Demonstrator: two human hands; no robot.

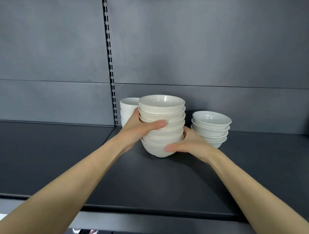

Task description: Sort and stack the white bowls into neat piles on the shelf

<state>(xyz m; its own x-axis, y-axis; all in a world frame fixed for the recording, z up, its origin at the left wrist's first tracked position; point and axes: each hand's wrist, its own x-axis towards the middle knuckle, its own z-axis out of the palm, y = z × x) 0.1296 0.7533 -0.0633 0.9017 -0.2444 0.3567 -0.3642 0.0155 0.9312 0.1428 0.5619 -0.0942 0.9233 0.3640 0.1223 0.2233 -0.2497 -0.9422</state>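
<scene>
- The back stack (127, 109) of white bowls stands at the shelf's (62, 157) rear wall, mouths up.
- The left hand (141, 129) wraps the middle stack (162, 125) from 9 o'clock.
- That stack stands vertical, mouths up, foot on the shelf.
- The right hand (189, 144) cups its bottom bowl from 4 o'clock.
- The shallow stack (211, 128) at 3 o'clock tilts slightly.

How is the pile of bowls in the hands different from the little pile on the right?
The held pile is taller with deeper bowls; the right pile is shorter with shallower ones. The left hand and right hand grip the held pile; nothing touches the right pile. Both are white, on the shelf.
</scene>
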